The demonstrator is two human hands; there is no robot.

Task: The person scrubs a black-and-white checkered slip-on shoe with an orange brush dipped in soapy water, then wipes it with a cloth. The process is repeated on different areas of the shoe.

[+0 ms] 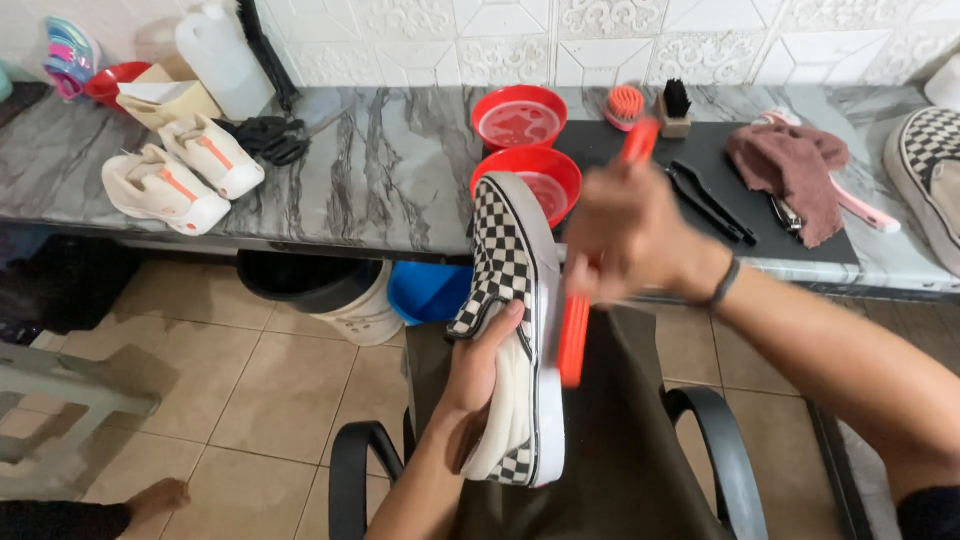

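My left hand (478, 365) is tucked inside a black-and-white checkered slip-on shoe (512, 300) and holds it on its side over my lap, toe pointing toward the counter. My right hand (625, 240) grips an orange-red brush (574, 335), blurred by motion, whose lower end lies against the shoe's white sole edge. Just past the toe, on the marble counter (390, 170), stand two red bowls (520, 115) holding liquid.
A pair of white sneakers (180, 170), scissors (270, 140), a white jug (222, 55), small brushes (650, 105), a black mat (720, 160), a brown cloth (795, 170) and another checkered shoe (930, 170) sit on the counter. Buckets (350, 295) stand below. Black chair arms (350, 470) flank my lap.
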